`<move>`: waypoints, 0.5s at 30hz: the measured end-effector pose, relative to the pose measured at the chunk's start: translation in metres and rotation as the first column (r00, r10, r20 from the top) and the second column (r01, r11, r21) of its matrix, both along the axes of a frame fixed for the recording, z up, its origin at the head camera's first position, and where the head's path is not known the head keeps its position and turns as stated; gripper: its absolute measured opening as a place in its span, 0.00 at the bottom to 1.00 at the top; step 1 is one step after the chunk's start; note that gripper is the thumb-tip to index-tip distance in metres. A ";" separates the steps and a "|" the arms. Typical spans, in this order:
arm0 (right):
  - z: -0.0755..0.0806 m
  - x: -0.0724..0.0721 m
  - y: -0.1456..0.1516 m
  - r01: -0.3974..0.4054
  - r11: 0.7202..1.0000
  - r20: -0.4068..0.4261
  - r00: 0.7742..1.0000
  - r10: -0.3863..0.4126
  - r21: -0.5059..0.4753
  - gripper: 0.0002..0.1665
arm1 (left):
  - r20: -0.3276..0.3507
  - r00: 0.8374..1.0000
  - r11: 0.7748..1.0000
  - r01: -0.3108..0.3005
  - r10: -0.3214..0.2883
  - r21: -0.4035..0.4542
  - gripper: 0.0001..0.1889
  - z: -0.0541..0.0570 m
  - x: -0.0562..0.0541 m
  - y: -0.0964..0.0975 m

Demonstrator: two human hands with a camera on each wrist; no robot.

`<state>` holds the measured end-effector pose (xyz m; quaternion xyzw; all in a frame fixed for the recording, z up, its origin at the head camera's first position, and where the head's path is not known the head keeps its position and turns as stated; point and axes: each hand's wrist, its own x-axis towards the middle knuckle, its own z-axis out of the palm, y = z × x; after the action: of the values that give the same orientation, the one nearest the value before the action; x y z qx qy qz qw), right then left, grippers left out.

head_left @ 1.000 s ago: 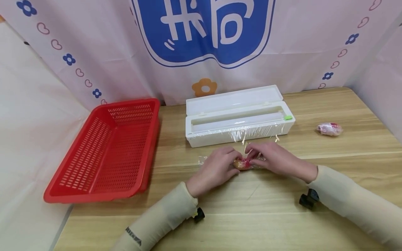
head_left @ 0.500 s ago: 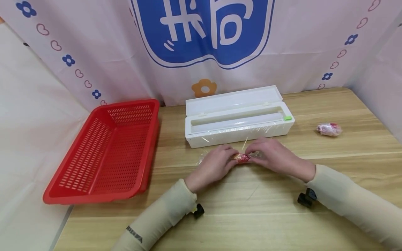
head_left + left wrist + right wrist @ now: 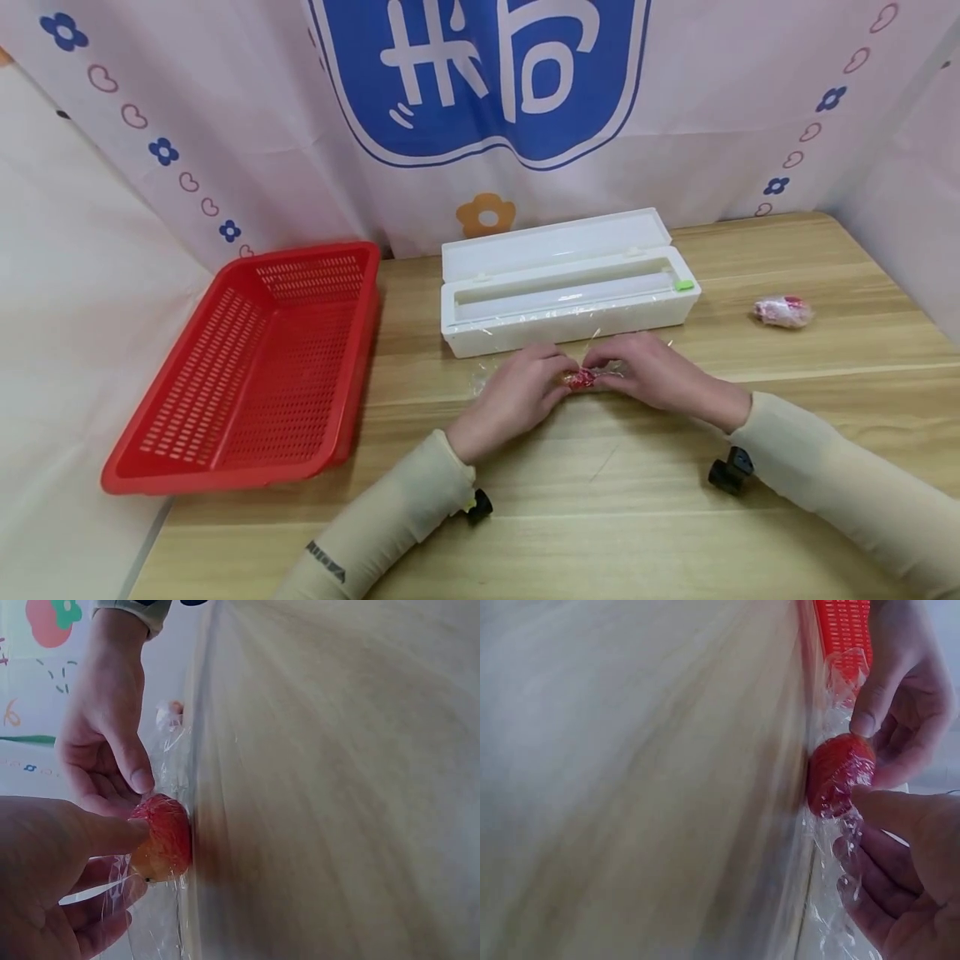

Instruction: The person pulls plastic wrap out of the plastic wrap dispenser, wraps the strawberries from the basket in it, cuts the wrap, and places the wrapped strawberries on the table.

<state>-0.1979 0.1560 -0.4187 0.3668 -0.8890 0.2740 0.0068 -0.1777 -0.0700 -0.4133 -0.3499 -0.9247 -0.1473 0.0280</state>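
Observation:
A small red-and-yellow fruit [image 3: 580, 381] lies on the table between both hands, with clear cling film [image 3: 157, 922] around it and trailing at its ends. My left hand [image 3: 513, 396] holds the fruit's yellow end between thumb and fingers. From the other side, my right hand [image 3: 652, 372] pinches the red end, and its fingers touch crumpled film in the right wrist view. Just beyond the hands stands a white cling film box [image 3: 570, 321], lid raised, a roll inside. Loose film glints along its front side.
To the left is a red plastic basket [image 3: 341, 433] with slotted walls. A film-wrapped reddish fruit [image 3: 782, 312] lies at the right on the wooden table [image 3: 600, 517]. A printed cloth [image 3: 705, 92] hangs behind the table.
Both hands and the fruit have shifted slightly away from me, closer to the box. More of the fruit's red side faces up, and less film shows stretched across the box front.

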 end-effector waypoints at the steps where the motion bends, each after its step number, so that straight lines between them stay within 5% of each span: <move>1: 0.001 0.000 0.002 0.008 1.000 0.000 1.000 -0.008 0.000 0.12 | 0.006 1.000 1.000 -0.005 0.005 0.001 0.14 0.000 0.000 0.000; 10: 0.021 -0.003 0.031 0.121 0.992 -0.129 0.984 -0.124 -0.028 0.13 | 0.014 1.000 1.000 -0.011 0.011 -0.003 0.15 0.002 0.001 0.001; 15: 0.029 -0.004 0.049 0.299 0.953 -0.260 0.918 -0.301 -0.045 0.13 | 0.019 1.000 1.000 -0.021 0.021 0.002 0.15 0.002 0.002 0.002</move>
<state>-0.2021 0.2049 -0.3899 0.2595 -0.9252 0.2202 0.1678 -0.1759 -0.0678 -0.4116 -0.3386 -0.9285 -0.1512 0.0210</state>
